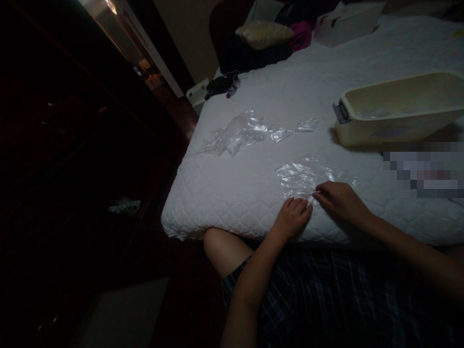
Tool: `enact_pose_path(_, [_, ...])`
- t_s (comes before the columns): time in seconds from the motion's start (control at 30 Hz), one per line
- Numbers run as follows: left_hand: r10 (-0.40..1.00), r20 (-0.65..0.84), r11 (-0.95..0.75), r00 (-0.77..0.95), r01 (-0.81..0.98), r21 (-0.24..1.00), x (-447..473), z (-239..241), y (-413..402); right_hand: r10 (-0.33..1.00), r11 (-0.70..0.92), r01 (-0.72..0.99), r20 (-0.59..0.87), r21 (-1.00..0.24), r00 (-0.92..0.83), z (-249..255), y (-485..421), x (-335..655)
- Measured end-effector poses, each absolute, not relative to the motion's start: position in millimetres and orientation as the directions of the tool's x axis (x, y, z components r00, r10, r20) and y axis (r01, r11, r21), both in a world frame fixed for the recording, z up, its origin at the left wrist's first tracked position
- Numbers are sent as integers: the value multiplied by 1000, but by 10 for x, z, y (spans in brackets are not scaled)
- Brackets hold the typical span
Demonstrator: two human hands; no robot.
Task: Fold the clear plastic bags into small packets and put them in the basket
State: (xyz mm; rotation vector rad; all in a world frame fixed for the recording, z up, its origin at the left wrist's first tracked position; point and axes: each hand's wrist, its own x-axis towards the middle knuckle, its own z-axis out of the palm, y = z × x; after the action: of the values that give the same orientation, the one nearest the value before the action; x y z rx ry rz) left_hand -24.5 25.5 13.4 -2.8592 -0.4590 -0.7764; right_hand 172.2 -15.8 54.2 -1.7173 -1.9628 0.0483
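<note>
A clear, crinkled plastic bag (300, 175) lies flat on the white quilted bed in front of me. My right hand (339, 200) pinches its near edge between thumb and fingertips. Just to the left, my left hand (294, 217) rests low on the bed with its fingers closed on the same edge. The fingertips of the two hands are a short way apart. Farther back spreads a loose heap of clear plastic bags (241, 133), with two small folded bags (280, 135) (306, 125) to its right.
A cream plastic bin (398, 133) with a grey latch stands on the bed (224, 193) at the right. Behind are a white box (346, 24), a filled bag (264, 35) and a magenta roll (300, 36). A small bottle (234, 88) lies near the far left corner. The floor is dark.
</note>
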Motion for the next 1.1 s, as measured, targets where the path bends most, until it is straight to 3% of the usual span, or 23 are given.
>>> enact_pose_path(0.3, [244,514,-943,822,326,-73,-242,116,258,942,127,899,334,-418,22,558,-62,1725])
enact_pose_path(0.63, [228,546,-939,806,331,-97,-251,111,255,918,226,940,380,-258,-116,476,-28,1704])
enact_pose_path(0.87, [207,473,-939,857,310,-152,-254,112,251,922,266,955,323,-133,-212,471,-4,1685])
enact_pose_path(1.1, [219,477,-943,851,310,-120,-273,110,236,921,270,952,326,-145,-212,466,-19,1686])
